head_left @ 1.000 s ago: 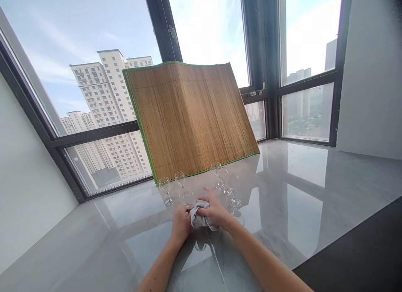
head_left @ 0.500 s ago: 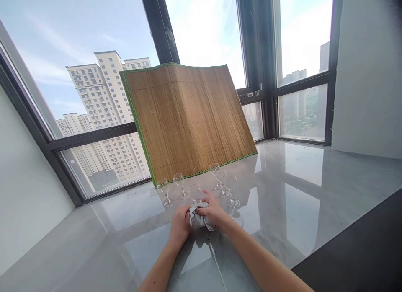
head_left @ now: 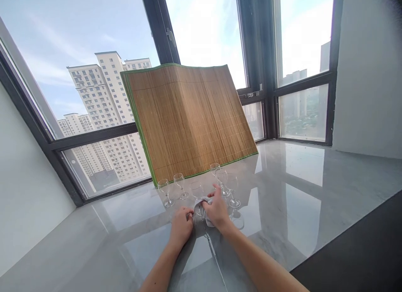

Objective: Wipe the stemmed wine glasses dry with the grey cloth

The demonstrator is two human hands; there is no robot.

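Observation:
My left hand is curled low on the counter, its fingers closed at the foot of a clear wine glass. The glass stands upright just beyond my hands, with its bowl bare. My right hand grips a crumpled grey cloth and presses it against the lower part of that glass. Two more wine glasses stand in a row to the left. Three wine glasses cluster to the right, close to my right fingertips.
A bamboo mat with green edging leans against the window frame behind the glasses. The glossy grey marble counter runs wide to the right. A dark surface cuts across the near right corner. White walls close both sides.
The cloth has slid down off the glass, so its bowl now shows above my hands. My right hand has moved a little forward toward the right cluster of glasses.

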